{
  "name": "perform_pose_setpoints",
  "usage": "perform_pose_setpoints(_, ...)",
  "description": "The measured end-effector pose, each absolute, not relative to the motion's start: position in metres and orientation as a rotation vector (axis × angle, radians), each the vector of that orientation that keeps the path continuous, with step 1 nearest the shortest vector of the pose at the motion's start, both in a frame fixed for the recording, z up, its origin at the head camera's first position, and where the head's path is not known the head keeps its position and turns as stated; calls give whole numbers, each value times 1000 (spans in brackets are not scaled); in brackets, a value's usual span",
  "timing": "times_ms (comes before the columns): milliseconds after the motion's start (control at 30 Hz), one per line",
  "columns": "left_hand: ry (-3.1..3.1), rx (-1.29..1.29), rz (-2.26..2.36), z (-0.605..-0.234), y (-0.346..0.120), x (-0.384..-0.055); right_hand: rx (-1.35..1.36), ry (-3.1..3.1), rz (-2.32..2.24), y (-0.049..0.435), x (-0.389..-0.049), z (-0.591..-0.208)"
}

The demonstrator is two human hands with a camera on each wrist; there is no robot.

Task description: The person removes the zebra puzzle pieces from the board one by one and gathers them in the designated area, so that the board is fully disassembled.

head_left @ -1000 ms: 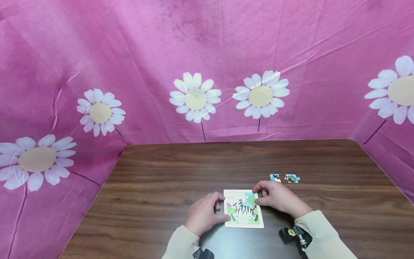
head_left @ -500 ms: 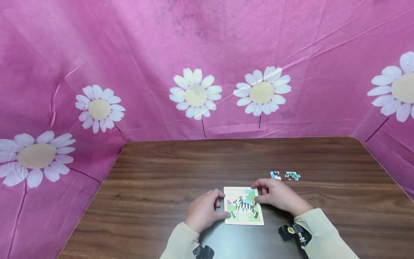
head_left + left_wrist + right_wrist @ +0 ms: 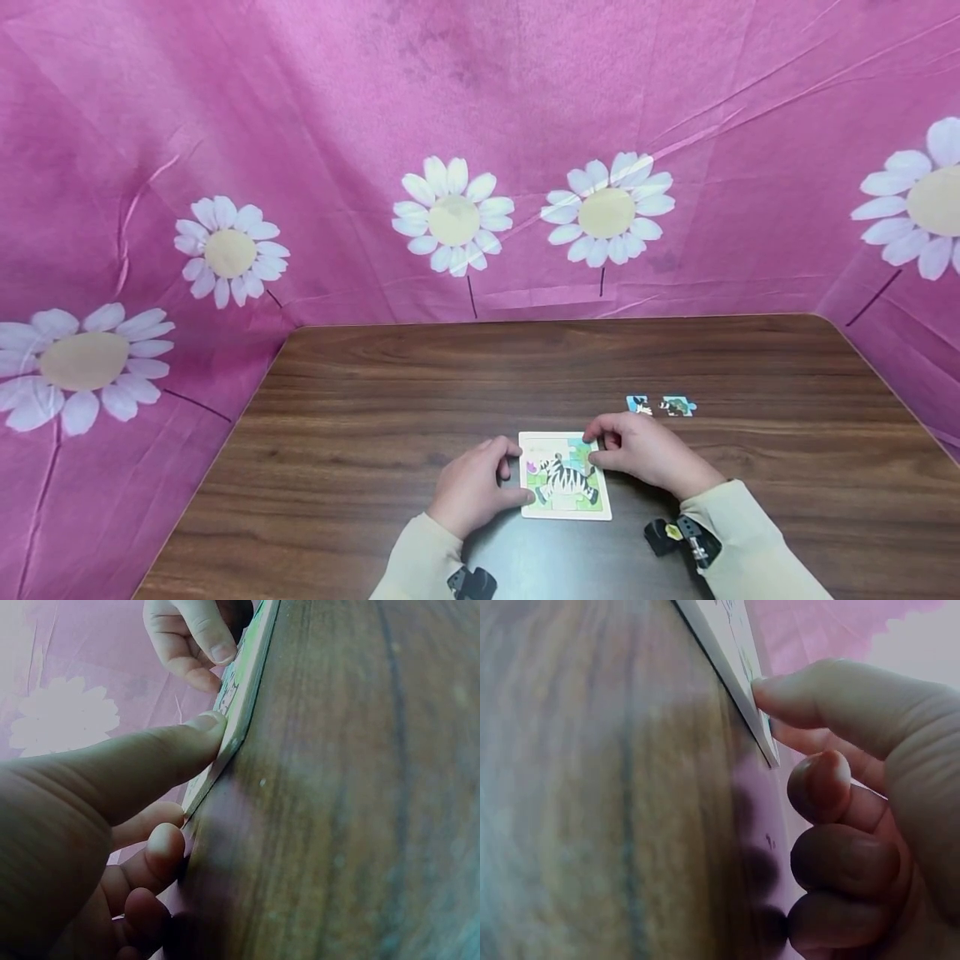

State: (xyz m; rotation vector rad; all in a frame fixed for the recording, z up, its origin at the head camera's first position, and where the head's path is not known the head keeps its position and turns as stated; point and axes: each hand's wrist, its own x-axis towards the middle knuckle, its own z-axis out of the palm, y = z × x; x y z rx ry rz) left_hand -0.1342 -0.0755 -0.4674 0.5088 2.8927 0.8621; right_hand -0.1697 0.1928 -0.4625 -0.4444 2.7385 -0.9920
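Observation:
A square zebra jigsaw puzzle (image 3: 564,483) in a pale frame lies flat on the table between both hands. My left hand (image 3: 471,490) grips its left side, the thumb (image 3: 204,724) on the face and the forefinger at the frame's edge. At the upper right corner, my right hand (image 3: 643,450) pinches a blue-and-green puzzle piece (image 3: 579,451) in the frame between thumb and forefinger. The other right fingers (image 3: 844,859) are curled beside the board. Pale bare backing (image 3: 538,446) shows at the puzzle's upper left.
Two loose puzzle pieces lie beyond the right hand: a blue one with black and white (image 3: 639,405) and a blue-green one (image 3: 678,407). The wood-grain table (image 3: 420,375) ends at a pink cloth (image 3: 337,167) with white daisies. Both wrists wear black camera mounts (image 3: 682,537).
The head view has tilted slightly, so everything sits a little higher in it. The right thumb has shifted slightly left at the corner. The left hand keeps its grip on the frame.

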Motion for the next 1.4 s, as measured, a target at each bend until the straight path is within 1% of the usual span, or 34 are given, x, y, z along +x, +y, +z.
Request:
perform_pose_setpoints(400, 2889, 492, 848, -467, -76, -135, -544, 2744, -1019, 190, -169, -465)
perform_pose_setpoints(633, 2888, 489, 857, -467, -76, -136, -506, 2751, -1010, 185, -168, -465)
perform_pose_setpoints(933, 2901, 521, 836, -467, -76, -136, -743, 2766, -970, 183, -165, -463)
perform_pose_setpoints(1167, 2898, 537, 858, -466, -76, -136, -698, 2734, -899, 183, -165, -460)
perform_pose_setpoints(1400, 2901, 543, 867, -466, -77, -135, -679, 2722, -958, 183, -164, -461)
